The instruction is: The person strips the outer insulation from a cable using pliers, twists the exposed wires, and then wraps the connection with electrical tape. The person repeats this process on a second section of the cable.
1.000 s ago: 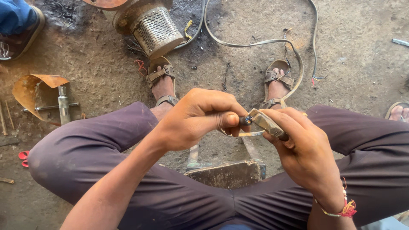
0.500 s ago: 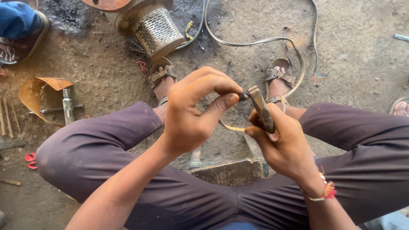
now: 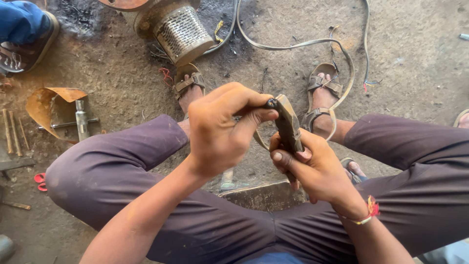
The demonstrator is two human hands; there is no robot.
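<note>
Right hand (image 3: 312, 164): closed around the lower part of a flat, elongated metal piece (image 3: 288, 124), which is held upright and slightly tilted between the knees.
Left hand (image 3: 222, 129): curled, with thumb and fingertips pinched on a small dark part (image 3: 271, 103) at the top end of the metal piece; whether it is a screw, a pin or a knob cannot be told.
Curved strip (image 3: 261, 142): a thin pale band is seen looping below the left hand, beside the metal piece; its attachment is hidden.
Place of the work: held in the air above the lap, over a block (image 3: 266, 195) on the dirt floor (image 3: 415, 73).
Progress, as judged: the small part is seated at the tip and is being worked by the fingers; the fitting looks under way, not finished, since both hands are engaged on it.
Left to do, as judged: the part to be brought home and the grip released.
Surroundings: a perforated metal cylinder (image 3: 183, 32), a cable (image 3: 293, 45) and a bent rusty sheet (image 3: 49, 100) lie untouched on the floor.
</note>
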